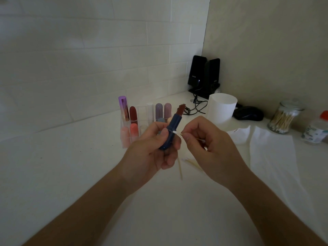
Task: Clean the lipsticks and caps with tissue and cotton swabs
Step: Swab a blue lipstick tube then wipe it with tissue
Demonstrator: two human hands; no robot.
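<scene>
White counter (pixel 71 174): L hand (pixel 150 153) grips lipstick (pixel 173 121), R hand (pixel 211 146) pinches swab (pixel 175 132); speaker (pixel 196 71) logo blurred.

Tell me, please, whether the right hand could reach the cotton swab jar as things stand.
Probably yes: only flat tissue lies between the right hand and the jar, though its fingers pinch a swab.

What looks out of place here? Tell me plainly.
Several loose cotton swabs lie scattered on the white counter, well away from the glass swab jar at the right. Nothing looks spilled or broken.
</scene>
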